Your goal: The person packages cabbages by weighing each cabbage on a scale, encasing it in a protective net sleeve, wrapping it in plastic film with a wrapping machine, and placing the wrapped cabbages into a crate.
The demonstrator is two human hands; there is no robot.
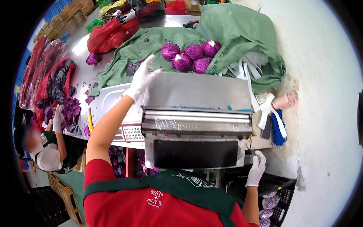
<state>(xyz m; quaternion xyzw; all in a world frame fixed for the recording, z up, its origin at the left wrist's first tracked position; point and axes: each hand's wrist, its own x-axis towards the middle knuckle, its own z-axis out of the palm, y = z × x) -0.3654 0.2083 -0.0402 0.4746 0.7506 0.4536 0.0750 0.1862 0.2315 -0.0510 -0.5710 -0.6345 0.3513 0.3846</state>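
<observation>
My left hand (142, 78), in a white glove, is raised over the scale (117, 99) at the left edge of the metal wrapping machine (196, 92). Its fingers are apart and nothing is in them. My right hand (257, 169), also gloved, hangs at the machine's lower right, above a black crate (288, 200). Its fingers are slightly curled and apart, with nothing visible in them. Several purple cabbages (193, 52) lie on a green cloth sack (155, 38) behind the machine. The machine's black plate (195, 154) is bare.
A co-worker (49, 151) stands at the left by purple leaves (71, 109). Red net bags (109, 36) lie at the back left. A full green sack (238, 24), a pink roll (284, 100) and a phone (266, 128) are on the right, beside the wall.
</observation>
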